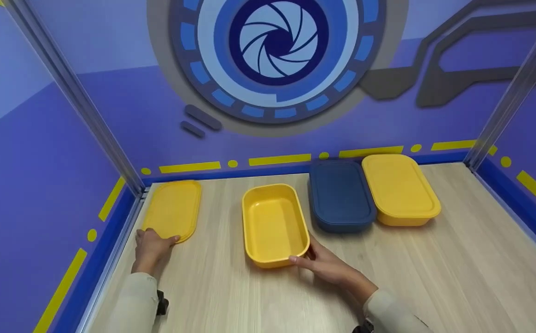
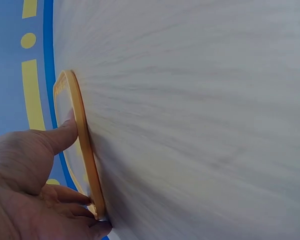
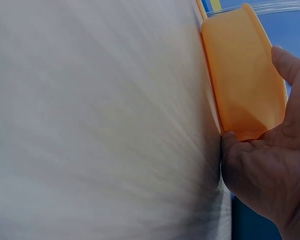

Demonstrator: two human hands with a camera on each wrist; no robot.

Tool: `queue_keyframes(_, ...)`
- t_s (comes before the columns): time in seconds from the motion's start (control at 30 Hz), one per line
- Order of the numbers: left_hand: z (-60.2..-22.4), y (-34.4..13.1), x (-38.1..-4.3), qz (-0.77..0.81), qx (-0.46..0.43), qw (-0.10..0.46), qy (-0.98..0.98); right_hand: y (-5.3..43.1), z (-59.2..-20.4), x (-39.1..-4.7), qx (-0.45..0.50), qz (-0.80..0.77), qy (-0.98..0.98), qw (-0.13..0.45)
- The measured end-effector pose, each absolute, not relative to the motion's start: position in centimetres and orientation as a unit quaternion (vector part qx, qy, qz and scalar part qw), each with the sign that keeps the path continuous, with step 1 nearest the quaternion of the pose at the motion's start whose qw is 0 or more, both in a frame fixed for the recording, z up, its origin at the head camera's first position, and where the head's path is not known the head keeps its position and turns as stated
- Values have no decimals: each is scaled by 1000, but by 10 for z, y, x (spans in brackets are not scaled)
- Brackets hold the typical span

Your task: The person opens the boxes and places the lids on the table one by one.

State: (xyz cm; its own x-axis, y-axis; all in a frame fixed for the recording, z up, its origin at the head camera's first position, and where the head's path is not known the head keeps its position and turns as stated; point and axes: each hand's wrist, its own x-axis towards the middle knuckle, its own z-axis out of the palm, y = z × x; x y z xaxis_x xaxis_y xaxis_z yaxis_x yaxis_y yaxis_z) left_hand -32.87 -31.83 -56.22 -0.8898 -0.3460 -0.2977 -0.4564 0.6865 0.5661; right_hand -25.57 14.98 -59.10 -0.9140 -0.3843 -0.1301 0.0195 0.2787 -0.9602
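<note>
A flat yellow lid (image 1: 171,208) lies on the table at the far left. My left hand (image 1: 151,249) holds its near end, thumb at the right edge and fingers at the left; in the left wrist view the lid (image 2: 85,145) stands between thumb and fingers. Right of it sits a yellow lunch box (image 1: 274,226) without a cover, its inside bare. My right hand (image 1: 330,266) grips this box at the near right corner, thumb over the rim and fingers around the side. The right wrist view shows the box's outer wall (image 3: 242,75) against the fingers.
A dark blue lidded box (image 1: 341,196) stands right of the open box. Close beside it is a yellow lidded box (image 1: 402,187). Printed blue and purple panels (image 1: 231,148) wall in the wooden table (image 1: 231,296) at the back and sides, with metal posts at the corners.
</note>
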Motion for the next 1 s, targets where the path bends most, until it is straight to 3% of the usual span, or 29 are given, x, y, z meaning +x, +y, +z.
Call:
queue_keyframes(0.3, -567, -296, -322, 252, -160, -14, 954, 148, -591, -257, -122, -591, 779, 171)
queue_keyframes(0.57, -576, -236, -291, 291, -70, -104, 949, 150, -592, -258, -135, -598, 771, 173)
queue_keyframes(0.73, -578, -185, -262, 385, -50, -44, 920, 157, -583, -254, -116, -586, 784, 169)
queue_keyframes(0.9, -574, -145, -242, 439, -31, 55, 896, 170, -571, -250, -102, -544, 823, 125)
queue_keyframes(1.0, -571, -129, -234, 480, -9, 77, 874, 178, -564, -247, -98, -527, 838, 96)
